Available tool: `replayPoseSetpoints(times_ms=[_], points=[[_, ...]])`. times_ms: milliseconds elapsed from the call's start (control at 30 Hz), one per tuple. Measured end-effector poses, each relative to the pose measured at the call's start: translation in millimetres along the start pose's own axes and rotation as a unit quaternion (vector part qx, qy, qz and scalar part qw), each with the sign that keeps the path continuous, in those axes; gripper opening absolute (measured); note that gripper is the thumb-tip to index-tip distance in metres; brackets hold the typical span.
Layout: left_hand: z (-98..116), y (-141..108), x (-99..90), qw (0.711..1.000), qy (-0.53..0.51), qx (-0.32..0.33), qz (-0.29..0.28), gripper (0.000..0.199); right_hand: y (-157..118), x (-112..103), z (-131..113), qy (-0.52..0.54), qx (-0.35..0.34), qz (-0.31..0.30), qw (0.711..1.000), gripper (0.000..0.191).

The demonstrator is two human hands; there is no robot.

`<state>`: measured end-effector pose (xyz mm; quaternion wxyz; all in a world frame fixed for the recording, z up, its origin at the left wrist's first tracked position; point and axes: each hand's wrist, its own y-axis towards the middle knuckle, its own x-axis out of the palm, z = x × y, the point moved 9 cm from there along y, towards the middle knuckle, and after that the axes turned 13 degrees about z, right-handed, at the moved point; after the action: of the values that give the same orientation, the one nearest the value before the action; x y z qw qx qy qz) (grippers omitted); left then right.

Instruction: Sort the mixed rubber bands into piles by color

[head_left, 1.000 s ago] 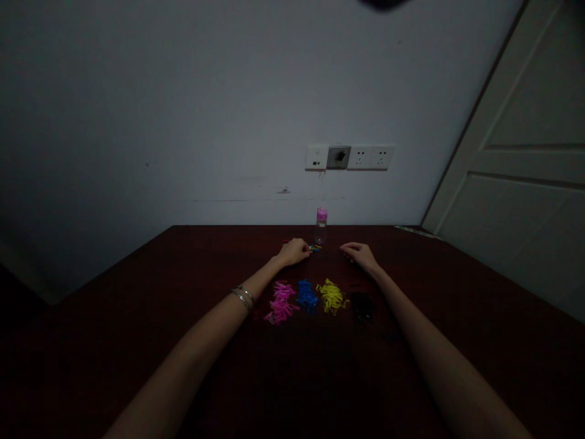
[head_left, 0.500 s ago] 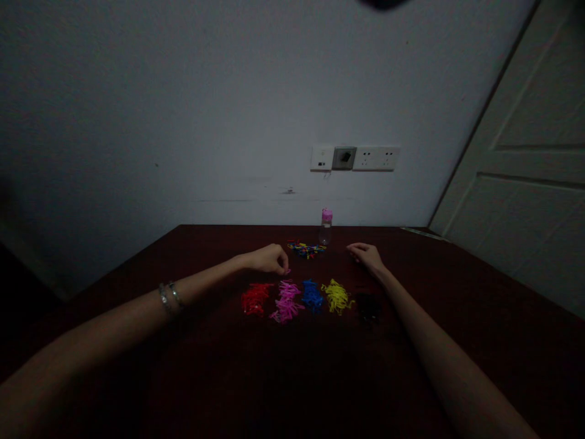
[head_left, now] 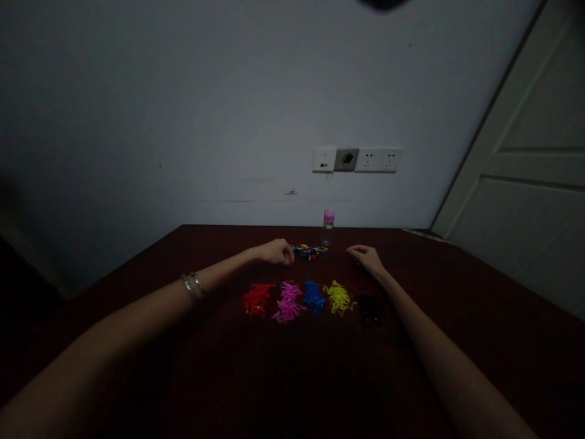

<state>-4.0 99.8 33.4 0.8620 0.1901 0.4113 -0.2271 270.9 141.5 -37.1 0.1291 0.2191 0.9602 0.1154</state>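
My left hand (head_left: 278, 251) is closed, thumb and fingertips together, beside the left edge of a mixed heap of small coloured pieces (head_left: 311, 250). Whatever the fingertips may hold is hidden. To the right of that heap, my right hand (head_left: 365, 257) rests on the table with fingers loosely stretched and nothing visible in them. Nearer to me lie separate piles of small thin pieces in a row: red (head_left: 257, 299), pink (head_left: 289, 302), blue (head_left: 314, 296), yellow (head_left: 339, 298) and black (head_left: 370, 308). Their exact kind is too small and dark to make out.
A clear bottle with a pink cap (head_left: 328, 228) stands upright behind the mixed heap. The dark red-brown table (head_left: 205, 378) meets a pale wall (head_left: 205, 110) bearing sockets (head_left: 378, 160). A panelled door (head_left: 530, 158) is at the right. The light is dim.
My left hand has moved up and slightly right, from above the pink pile to the mixed heap. The pink piece at its fingertips no longer shows. My right hand stays put.
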Motion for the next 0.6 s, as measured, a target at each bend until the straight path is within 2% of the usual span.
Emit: replayPoseSetpoints(times_ms=[167,233,333,467,600], points=[[-51.8,40.0,-29.3,0.987,0.062,-0.054,0.138,0.016,-2.5,0.5,-2.7,-0.010,-0.004,-0.006,1.000,0.028],[-72.8,47.9,-29.6,0.980,0.076,-0.079,0.169,0.016,-3.5,1.5,-3.3,-0.019,-0.009,-0.013,1.000,0.028],[-95.7,52.5,-20.4,0.972,0.087,-0.100,0.196,0.019,-3.8,3.0,-4.0,-0.030,-0.020,-0.022,0.999,0.028],[-105.6,52.0,-7.9,0.964,0.123,-0.099,0.213,0.030,-3.1,3.4,-4.9,-0.058,-0.038,-0.020,0.997,0.029],[-101.2,51.6,-2.3,0.961,0.175,-0.088,0.195,0.034,-2.4,2.9,-2.4,-0.069,-0.031,-0.014,0.997,0.030]])
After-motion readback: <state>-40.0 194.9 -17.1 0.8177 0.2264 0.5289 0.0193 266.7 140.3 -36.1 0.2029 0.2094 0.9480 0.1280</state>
